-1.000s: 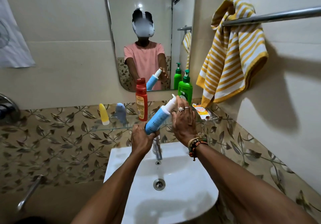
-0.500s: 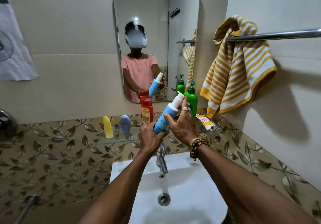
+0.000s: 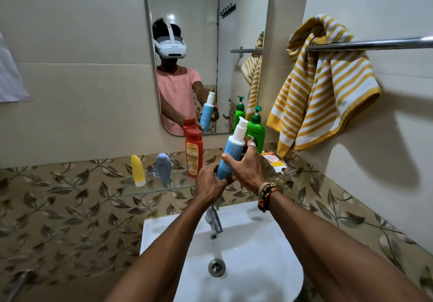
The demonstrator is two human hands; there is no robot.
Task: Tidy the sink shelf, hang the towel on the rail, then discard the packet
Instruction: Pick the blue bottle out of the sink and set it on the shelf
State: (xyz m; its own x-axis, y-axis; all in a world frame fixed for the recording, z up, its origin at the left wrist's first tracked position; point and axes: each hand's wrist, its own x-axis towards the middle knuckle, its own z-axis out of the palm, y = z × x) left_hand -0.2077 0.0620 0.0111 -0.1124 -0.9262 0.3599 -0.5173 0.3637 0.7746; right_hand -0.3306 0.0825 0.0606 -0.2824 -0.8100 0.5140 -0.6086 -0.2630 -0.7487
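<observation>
Looks part-way through the first step. Shows the shelf (image 3: 150, 189) under the mirror (image 3: 187, 8) with a yellow bottle (image 3: 137, 170), a grey bottle (image 3: 163, 167), a red bottle (image 3: 194, 154) and a green bottle (image 3: 255, 130) standing upright along it, so seems mostly in order.

Leaves one blue bottle (image 3: 230, 154) to be set down. Held tilted, cap up and to the right, in front of the gap between the red and green ones and above the tap (image 3: 214, 219). Cannot tell whether resting on the shelf or held clear of it, with the base hidden behind the left hand (image 3: 209, 185).

Finds the towel (image 3: 323, 90) already over the rail (image 3: 375, 43), bunched at the rail's near end and hanging against the wall. Probably counts as hung, though could be spread out.

Has yet to deal with the packet (image 3: 273, 162), lying on the right end of the shelf, just beside the green bottle and below the towel's lower corner.

Grips the blue bottle's lower end with the left hand, fingers curled close round it. Clasps the middle with the right hand (image 3: 248, 168), thumb laid across the front and the other fingers wrapped round the far side, as seen in the mirror. Holds nothing else in either hand.
</observation>
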